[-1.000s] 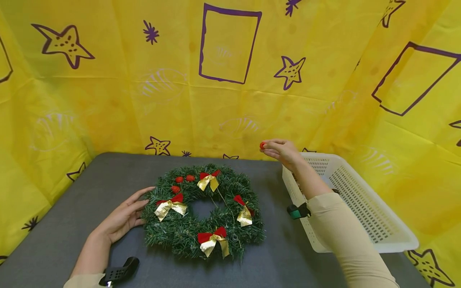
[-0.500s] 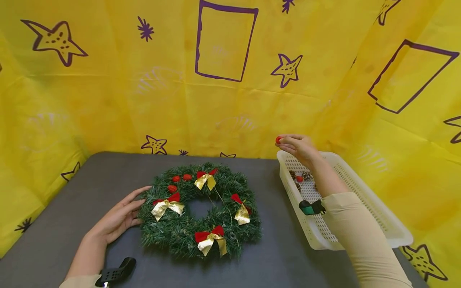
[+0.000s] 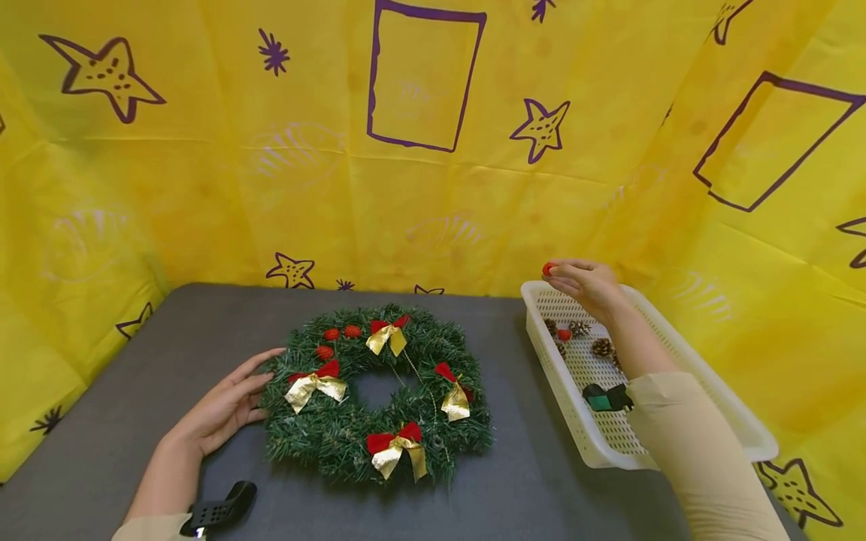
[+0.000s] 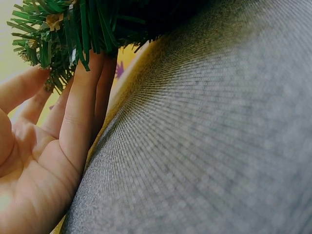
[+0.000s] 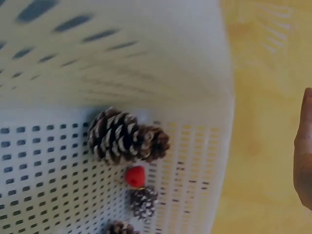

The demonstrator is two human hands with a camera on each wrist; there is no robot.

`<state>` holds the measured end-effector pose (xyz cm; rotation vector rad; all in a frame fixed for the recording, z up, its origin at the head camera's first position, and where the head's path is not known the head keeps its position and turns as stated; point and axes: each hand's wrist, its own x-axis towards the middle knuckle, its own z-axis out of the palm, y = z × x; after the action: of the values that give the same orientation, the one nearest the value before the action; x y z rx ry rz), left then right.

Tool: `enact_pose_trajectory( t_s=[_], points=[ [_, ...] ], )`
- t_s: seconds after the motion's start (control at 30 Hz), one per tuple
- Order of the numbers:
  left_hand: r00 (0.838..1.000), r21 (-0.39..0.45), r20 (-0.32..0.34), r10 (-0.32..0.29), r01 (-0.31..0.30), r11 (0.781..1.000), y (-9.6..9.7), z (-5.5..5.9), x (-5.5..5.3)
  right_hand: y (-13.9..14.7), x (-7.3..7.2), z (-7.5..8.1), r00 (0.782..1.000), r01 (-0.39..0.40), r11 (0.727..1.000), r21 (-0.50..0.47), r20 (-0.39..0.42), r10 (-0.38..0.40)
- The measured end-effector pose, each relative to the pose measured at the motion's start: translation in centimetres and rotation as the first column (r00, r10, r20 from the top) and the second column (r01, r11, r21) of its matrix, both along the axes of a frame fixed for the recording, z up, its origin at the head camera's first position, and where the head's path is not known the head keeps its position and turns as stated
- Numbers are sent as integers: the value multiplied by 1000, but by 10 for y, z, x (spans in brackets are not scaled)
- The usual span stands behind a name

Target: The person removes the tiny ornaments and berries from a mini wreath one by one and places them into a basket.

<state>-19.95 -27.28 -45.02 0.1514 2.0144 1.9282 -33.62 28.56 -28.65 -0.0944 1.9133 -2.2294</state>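
A green wreath (image 3: 304, 432) with red and gold bows (image 3: 456, 402) and several red berries (image 3: 352, 331) lies on the grey table. My left hand (image 3: 226, 409) rests against its left edge, fingers extended. In the left wrist view those fingers (image 4: 80, 107) touch the wreath's needles (image 4: 92, 29). Above the far end of a white basket (image 3: 575, 421), my right hand (image 3: 585, 285) pinches a small red berry ornament (image 3: 548, 269) between thumb and fingertips. Only an edge of that hand shows in the right wrist view, and its berry is out of sight there.
Inside the basket lie several pine cones (image 5: 114, 136) and another red berry (image 5: 135, 176). The basket stands on the right of the table (image 3: 223, 323). A yellow patterned cloth (image 3: 325, 203) hangs behind and at both sides.
My right hand has moved right with the berry, from left of the basket to over its far end, so the basket's contents show more. The left hand stays at the wreath.
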Motion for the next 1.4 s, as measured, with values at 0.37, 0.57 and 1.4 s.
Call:
enact_pose_trajectory(
  t_s=[0.37, 0.57, 1.4],
  points=[
    [1000, -14, 28, 11, -10, 1000, 2, 1, 0, 32, 9, -22, 1000, 9, 999, 45, -9, -9],
    [1000, -29, 6, 6, -6, 1000, 3, 2, 0, 50, 12, -35, 998, -8, 997, 71, -61, 12],
    [1000, -15, 11, 9, -9, 1000, 3, 2, 1, 90, 4, -58, 999, -49, 982, 181, 21, 46]
  ],
)
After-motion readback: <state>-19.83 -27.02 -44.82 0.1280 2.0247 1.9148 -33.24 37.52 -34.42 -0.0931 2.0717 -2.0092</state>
